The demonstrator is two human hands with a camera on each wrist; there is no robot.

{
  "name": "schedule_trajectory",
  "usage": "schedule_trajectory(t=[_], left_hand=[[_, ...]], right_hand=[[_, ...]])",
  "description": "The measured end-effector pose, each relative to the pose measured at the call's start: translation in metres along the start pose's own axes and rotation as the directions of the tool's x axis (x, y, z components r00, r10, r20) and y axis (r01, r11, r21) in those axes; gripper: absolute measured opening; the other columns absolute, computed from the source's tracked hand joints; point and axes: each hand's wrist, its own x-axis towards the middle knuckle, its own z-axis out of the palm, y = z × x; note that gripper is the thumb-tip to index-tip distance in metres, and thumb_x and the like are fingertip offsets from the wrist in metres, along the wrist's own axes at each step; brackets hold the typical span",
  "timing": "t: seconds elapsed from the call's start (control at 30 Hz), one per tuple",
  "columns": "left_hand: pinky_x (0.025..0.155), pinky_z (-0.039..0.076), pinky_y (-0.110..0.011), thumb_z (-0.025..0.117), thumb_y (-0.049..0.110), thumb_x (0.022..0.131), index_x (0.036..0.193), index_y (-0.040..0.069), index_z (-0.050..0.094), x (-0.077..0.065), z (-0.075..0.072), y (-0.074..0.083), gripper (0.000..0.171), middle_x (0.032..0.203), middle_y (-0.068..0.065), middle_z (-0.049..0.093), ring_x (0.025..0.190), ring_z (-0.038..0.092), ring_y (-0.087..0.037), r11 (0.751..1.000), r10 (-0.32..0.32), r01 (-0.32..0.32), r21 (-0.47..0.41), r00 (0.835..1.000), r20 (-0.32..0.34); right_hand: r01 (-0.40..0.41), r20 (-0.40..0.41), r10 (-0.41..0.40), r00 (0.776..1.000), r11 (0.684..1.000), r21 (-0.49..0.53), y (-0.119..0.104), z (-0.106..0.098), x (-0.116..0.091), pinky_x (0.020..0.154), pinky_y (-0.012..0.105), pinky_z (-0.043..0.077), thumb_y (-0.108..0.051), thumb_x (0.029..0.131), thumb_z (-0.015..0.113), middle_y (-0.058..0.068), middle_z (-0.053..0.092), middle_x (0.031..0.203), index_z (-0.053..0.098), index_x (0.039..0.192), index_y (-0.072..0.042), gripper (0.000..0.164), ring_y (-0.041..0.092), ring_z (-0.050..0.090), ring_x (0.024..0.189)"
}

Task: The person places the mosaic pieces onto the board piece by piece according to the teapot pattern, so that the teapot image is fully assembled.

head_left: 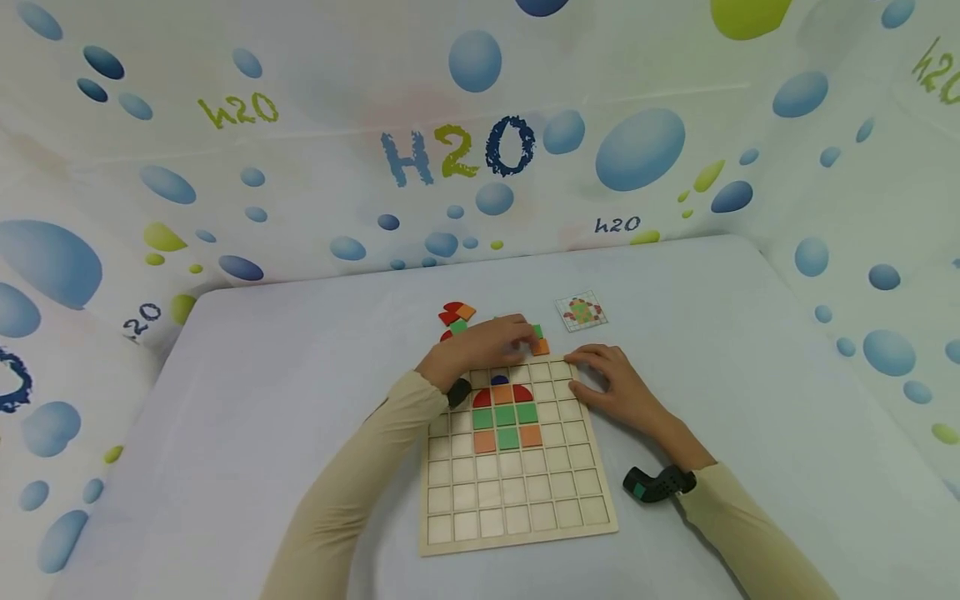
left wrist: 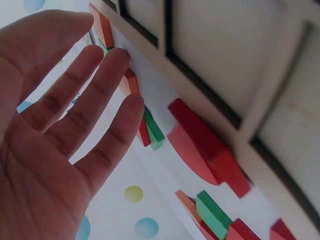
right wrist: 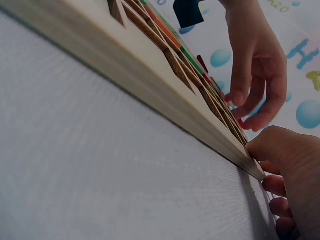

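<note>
Over the far edge of a wooden grid board [head_left: 517, 492], my left hand [head_left: 491, 343] reaches across with nothing in its fingers. The left wrist view shows this hand [left wrist: 65, 105] with spread fingers near loose coloured tiles, among them a red one [left wrist: 205, 145] and a green one [left wrist: 212, 215]. At the board's far right corner, my right hand [head_left: 618, 387] grips the edge between thumb and fingers. Green tiles [head_left: 506, 415], orange tiles [head_left: 484, 441], red rounded tiles [head_left: 522, 393] and a blue half-round tile [head_left: 499, 380] sit in the board's squares.
More red, orange and green tiles [head_left: 453, 315] lie loose on the white table [head_left: 262, 400] beyond the board, partly hidden by my left hand. A pattern card [head_left: 581, 311] lies at the back right. A printed curtain [head_left: 315, 167] hangs behind the table.
</note>
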Motion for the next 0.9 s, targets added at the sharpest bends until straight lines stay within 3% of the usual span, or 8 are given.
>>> schedule_trajectory(t=[0.3,0.53,0.9], left_hand=[[0.09,0.048,-0.03,0.053,0.009,0.099,0.129,0.015,0.061,0.01,-0.001,0.0,0.031,0.116,-0.006,0.058,0.104,0.059,-0.018,0.999,-0.041,0.04,0.016,0.999,0.029],[0.086,0.049,-0.03,0.049,0.002,0.099,0.13,0.021,0.061,0.015,0.001,0.0,0.039,0.115,-0.005,0.057,0.105,0.061,-0.018,0.991,-0.059,0.055,0.124,0.998,0.035],[0.088,0.049,-0.031,0.058,0.015,0.098,0.121,0.012,0.063,0.016,0.003,0.0,0.023,0.113,-0.007,0.059,0.1,0.06,-0.02,0.985,-0.11,0.104,0.136,0.993,0.034]], right_hand=[[-0.017,0.013,0.017,1.0,1.0,0.011,0.001,0.001,0.0,0.091,0.049,0.037,-0.01,0.086,0.072,0.015,0.057,0.126,0.064,0.122,-0.004,0.037,0.03,0.046,0.11],[-0.028,0.018,0.027,0.999,1.0,0.011,0.0,0.0,0.0,0.091,0.049,0.037,-0.011,0.087,0.072,0.015,0.057,0.126,0.064,0.122,-0.004,0.037,0.03,0.046,0.11],[-0.026,0.012,0.026,1.0,1.0,0.008,-0.001,0.0,-0.001,0.091,0.049,0.037,-0.01,0.086,0.072,0.015,0.057,0.126,0.064,0.122,-0.004,0.037,0.03,0.046,0.11]])
